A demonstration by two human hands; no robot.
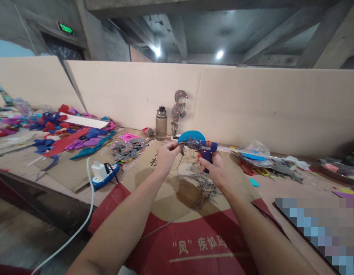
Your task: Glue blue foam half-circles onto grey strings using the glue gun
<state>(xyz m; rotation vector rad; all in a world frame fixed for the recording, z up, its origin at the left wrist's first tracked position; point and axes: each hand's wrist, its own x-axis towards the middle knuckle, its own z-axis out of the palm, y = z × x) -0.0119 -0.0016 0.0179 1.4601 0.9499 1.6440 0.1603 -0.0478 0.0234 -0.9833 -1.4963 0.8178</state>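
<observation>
In the middle of the head view, my right hand (212, 165) is wrapped round the handle of a blue glue gun (206, 149). A long clear glue stick (245, 152) runs out of its back end. My left hand (168, 154) is closed at the gun's nozzle, its fingertips pinching something small and grey that I cannot make out clearly. Just behind the nozzle is a blue rounded piece (192, 135). Below the hands, a tangle of grey string (207, 186) lies on a red and tan printed sheet (171, 214).
A bottle (161, 124) and a grey hanging ornament (179, 105) stand at the back. To the left are grey pieces with pink dots (126, 149), a blue power strip (105, 176) and coloured scraps (79, 139). Red scissors (246, 168) and a plastic bag (255, 151) lie right.
</observation>
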